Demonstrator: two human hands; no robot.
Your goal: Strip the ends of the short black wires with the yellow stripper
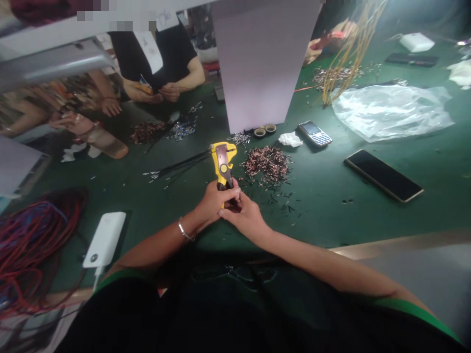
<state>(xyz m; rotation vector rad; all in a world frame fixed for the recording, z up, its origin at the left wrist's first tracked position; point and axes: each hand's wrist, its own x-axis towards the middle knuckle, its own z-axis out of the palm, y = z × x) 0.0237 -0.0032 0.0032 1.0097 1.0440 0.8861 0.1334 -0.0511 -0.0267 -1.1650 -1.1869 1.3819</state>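
A yellow and dark wire stripper [222, 164] points away from me over the green table. My left hand [212, 200], a bracelet at its wrist, is closed around its handles. My right hand [250, 215] presses against the left hand beside the handles. Its fingers are bent together, and I cannot make out what they hold, if anything. Thin black wires [184, 164] with pale tips lie to the left of the stripper's head. Right of the head is a heap of short copper-coloured and black pieces [267, 165], with black scraps scattered nearer me.
A mobile phone [384, 175], a keypad phone [314, 134] and a plastic bag [393, 110] lie to the right. At left are a white power bank [105, 239], coiled red wires [33, 240] and a bottle [97, 135]. A pale upright panel [263, 63] stands ahead; other people work beyond.
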